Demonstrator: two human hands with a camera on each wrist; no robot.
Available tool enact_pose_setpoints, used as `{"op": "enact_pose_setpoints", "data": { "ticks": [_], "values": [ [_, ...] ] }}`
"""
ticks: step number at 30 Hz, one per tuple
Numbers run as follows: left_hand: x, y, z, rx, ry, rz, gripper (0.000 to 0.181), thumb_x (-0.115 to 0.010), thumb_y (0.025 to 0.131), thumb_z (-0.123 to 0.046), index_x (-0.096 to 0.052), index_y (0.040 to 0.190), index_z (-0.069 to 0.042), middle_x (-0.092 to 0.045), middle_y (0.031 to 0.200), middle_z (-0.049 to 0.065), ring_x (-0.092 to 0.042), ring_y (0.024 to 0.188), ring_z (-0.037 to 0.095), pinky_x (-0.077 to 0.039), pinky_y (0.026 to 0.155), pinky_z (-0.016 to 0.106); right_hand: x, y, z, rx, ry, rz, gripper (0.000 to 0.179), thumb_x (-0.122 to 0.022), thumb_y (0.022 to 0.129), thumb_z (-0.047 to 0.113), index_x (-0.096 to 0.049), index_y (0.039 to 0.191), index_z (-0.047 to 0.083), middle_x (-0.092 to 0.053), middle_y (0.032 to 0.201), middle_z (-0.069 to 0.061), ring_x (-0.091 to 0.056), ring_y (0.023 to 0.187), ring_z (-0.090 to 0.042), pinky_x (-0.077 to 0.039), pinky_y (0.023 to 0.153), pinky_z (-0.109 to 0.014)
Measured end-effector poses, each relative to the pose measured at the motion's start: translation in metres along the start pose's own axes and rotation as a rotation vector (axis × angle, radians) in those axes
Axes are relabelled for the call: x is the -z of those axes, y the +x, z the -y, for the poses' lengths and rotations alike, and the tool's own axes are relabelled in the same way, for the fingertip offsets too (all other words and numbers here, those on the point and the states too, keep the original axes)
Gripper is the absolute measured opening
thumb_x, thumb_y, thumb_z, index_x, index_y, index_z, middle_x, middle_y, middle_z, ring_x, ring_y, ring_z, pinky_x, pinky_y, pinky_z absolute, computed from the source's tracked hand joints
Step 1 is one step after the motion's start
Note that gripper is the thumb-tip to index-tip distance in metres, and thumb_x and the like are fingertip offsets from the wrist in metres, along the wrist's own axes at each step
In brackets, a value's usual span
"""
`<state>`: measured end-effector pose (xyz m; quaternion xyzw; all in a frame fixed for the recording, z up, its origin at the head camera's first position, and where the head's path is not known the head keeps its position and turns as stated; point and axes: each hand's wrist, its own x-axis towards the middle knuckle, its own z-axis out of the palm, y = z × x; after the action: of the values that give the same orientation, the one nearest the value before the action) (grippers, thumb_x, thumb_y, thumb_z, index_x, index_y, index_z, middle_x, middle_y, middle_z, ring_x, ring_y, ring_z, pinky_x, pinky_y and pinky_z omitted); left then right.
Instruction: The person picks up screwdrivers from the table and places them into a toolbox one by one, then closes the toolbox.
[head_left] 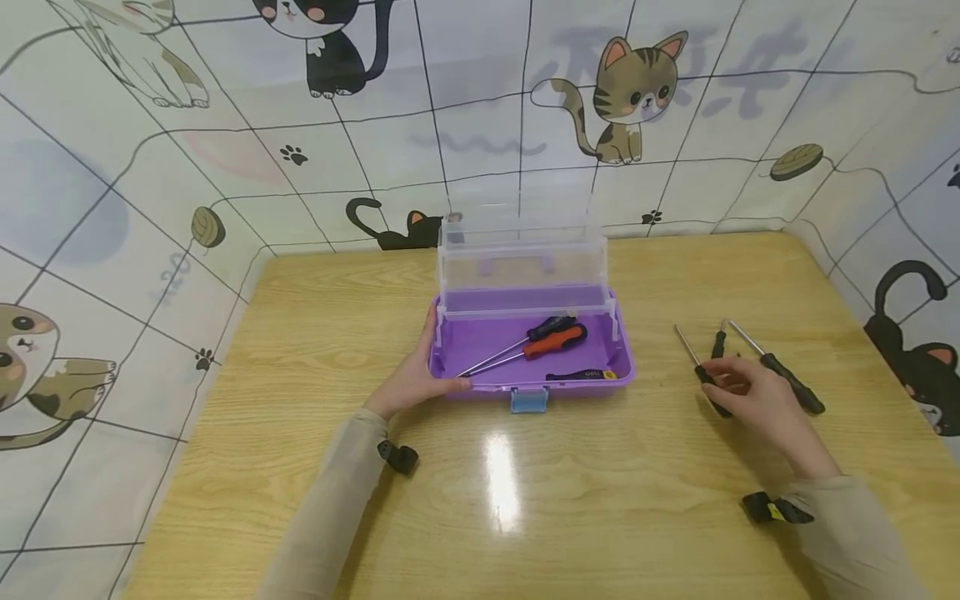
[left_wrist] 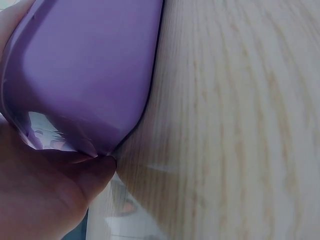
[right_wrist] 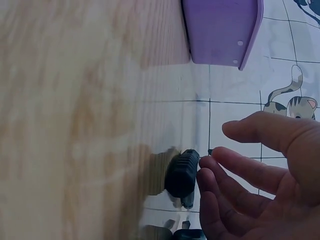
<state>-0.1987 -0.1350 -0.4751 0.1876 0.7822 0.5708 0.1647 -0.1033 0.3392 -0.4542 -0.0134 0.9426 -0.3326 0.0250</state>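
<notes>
Centrally, a purple toolbox [head_left: 480, 333] with its clear lid [head_left: 525, 250] raised was set on a wooden table [head_left: 570, 508], its left end gripped by the left hand [head_left: 416, 379]. Inside, an orange-handled screwdriver [head_left: 555, 342], a black-handled screwdriver [head_left: 551, 327] and a black-and-yellow tool [head_left: 581, 375] labelled "deli", upside down, were seen. Beside the right hand [head_left: 757, 400], held with thumb and fingers parted, three black-handled tools [head_left: 795, 385] were laid. Faint wall writing [head_left: 757, 67] was too blurred to be read.
</notes>
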Motion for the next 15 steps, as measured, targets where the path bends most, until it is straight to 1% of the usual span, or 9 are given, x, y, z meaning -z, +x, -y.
{"op": "enact_pose_setpoints", "data": {
  "ticks": [3,6,9,13,15],
  "values": [
    [0.001,0.0,0.0,-0.007,0.003,0.0,0.131,-0.087,0.07,-0.027,0.017,0.148,-0.048,0.007,0.161,0.0,-0.01,0.144,0.029,-0.013,0.113,0.053,-0.002,0.001,0.001,0.003,-0.009,-0.01,0.04,-0.064,0.094,0.02,-0.057,0.126,-0.004,-0.06,0.111,-0.026,-0.06,0.094,-0.042,-0.051,0.067,-0.041],
    [0.001,0.0,-0.001,0.004,0.016,-0.001,0.131,-0.088,0.07,-0.029,0.016,0.148,-0.049,0.006,0.161,-0.002,-0.01,0.144,0.027,-0.013,0.113,0.052,-0.003,0.001,0.001,0.002,-0.023,-0.024,0.04,-0.065,0.094,0.018,-0.057,0.126,-0.004,-0.061,0.11,-0.027,-0.061,0.093,-0.042,-0.051,0.069,-0.049],
    [0.001,-0.004,-0.017,0.034,0.013,0.013,0.13,-0.086,0.072,-0.023,0.017,0.15,-0.041,0.006,0.161,0.002,-0.009,0.144,0.029,-0.013,0.113,0.051,-0.004,0.001,0.0,-0.007,-0.034,-0.036,0.04,-0.066,0.093,0.017,-0.057,0.125,-0.005,-0.062,0.109,-0.027,-0.061,0.093,-0.043,-0.049,0.071,-0.053],
    [0.001,-0.01,-0.04,0.057,-0.001,0.033,0.127,-0.082,0.075,-0.013,0.019,0.152,-0.027,0.007,0.16,0.01,-0.008,0.144,0.036,-0.013,0.113,0.051,-0.004,0.003,-0.001,-0.012,-0.051,-0.033,0.039,-0.067,0.092,0.016,-0.058,0.123,-0.007,-0.063,0.107,-0.028,-0.062,0.093,-0.043,-0.047,0.072,-0.054],
    [0.001,-0.01,-0.041,0.05,0.001,0.033,0.128,-0.082,0.075,-0.013,0.019,0.152,-0.025,0.007,0.16,0.012,-0.008,0.144,0.037,-0.013,0.113,0.052,-0.003,0.004,-0.001,-0.016,-0.054,-0.017,0.04,-0.067,0.092,0.017,-0.058,0.122,-0.007,-0.064,0.107,-0.028,-0.062,0.093,-0.043,-0.047,0.073,-0.055]
  ]
}}
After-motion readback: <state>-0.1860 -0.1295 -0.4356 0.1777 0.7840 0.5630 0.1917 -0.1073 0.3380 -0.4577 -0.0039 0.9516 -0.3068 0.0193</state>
